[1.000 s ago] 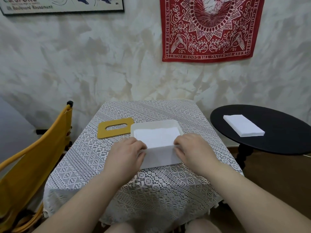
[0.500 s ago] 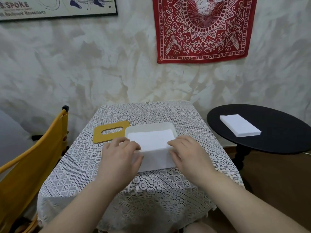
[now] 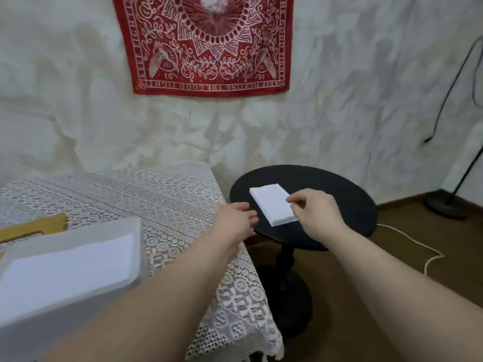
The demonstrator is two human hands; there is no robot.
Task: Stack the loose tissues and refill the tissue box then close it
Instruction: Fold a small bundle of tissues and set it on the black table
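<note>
A white stack of tissues [image 3: 270, 203] lies on the round black side table [image 3: 345, 194]. My right hand [image 3: 315, 211] is at the stack's right edge, fingers curled and pinching it. My left hand [image 3: 235, 220] reaches toward the stack's left side with relaxed fingers, just short of it, holding nothing. The white tissue box [image 3: 52, 299] sits open at lower left on the lace-covered table [image 3: 170, 202], with white tissues [image 3: 70, 270] inside. Its yellow lid [image 3: 34, 226] with a slot lies behind the box.
A red patterned cloth [image 3: 206, 43] hangs on the wall. A black floor lamp base [image 3: 444, 209] and cable stand at the far right. A white cord [image 3: 418, 246] trails over the brown floor beside the side table.
Both hands left the tissue box and moved right to the side table. The view swung right with them. My right hand now pinches the stack's edge.
</note>
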